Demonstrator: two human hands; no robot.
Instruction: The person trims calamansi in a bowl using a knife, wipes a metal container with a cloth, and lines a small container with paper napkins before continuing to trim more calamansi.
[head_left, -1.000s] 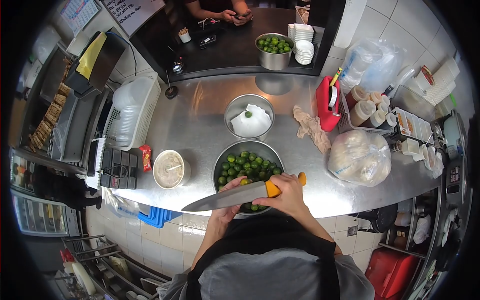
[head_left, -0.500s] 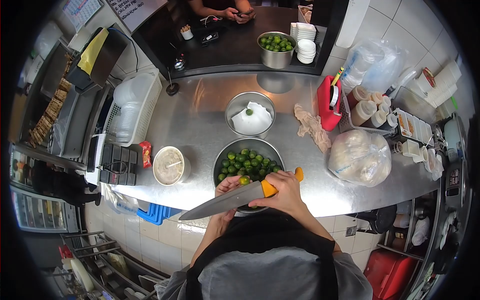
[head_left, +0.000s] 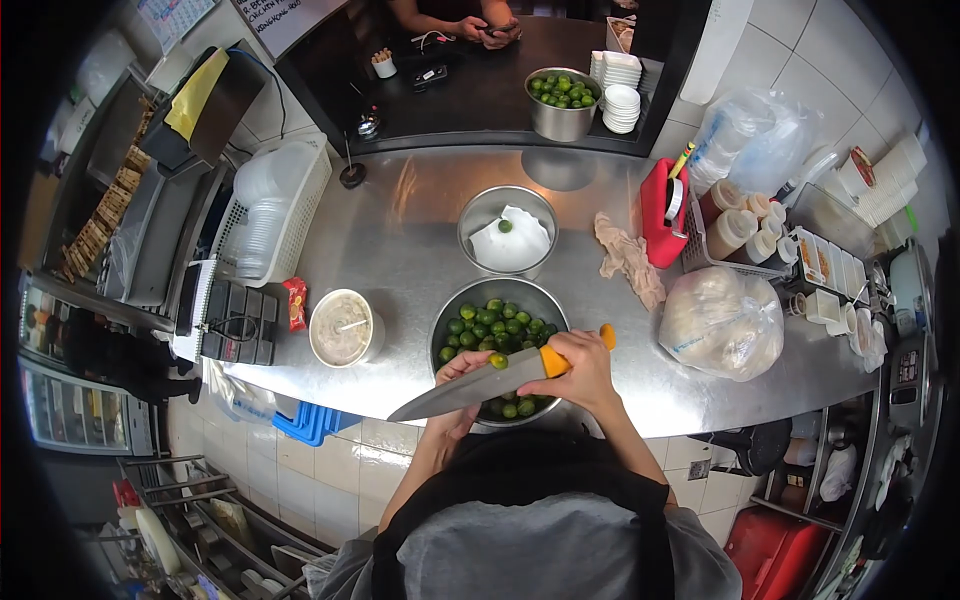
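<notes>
My right hand [head_left: 582, 372] is closed round the yellow handle of a large kitchen knife [head_left: 455, 391], whose broad blade points to the lower left. In the fingertips of my left hand [head_left: 462, 366] is a small green calamansi lime [head_left: 498, 360], right at the blade's upper edge. The blade covers part of my left palm. Both hands are over the near side of a steel bowl [head_left: 438, 316] filled with similar limes [head_left: 494, 322]. Beyond it stands a smaller steel bowl [head_left: 470, 258] with a white sheet inside and one lime [head_left: 505, 226] on the sheet.
Left of the bowls is a white tub [head_left: 342, 328] beside a red packet [head_left: 295, 303]. To the right are a crumpled cloth [head_left: 628, 262], a filled plastic bag [head_left: 722, 325] and sauce bottles [head_left: 730, 230]. A pot of limes [head_left: 560, 118] stands behind, near another person's hands [head_left: 492, 32].
The knife and my right hand have shifted a little right and away from me, uncovering more limes at the bowl's near edge. The left hand still holds its lime. The view has moved slightly.
</notes>
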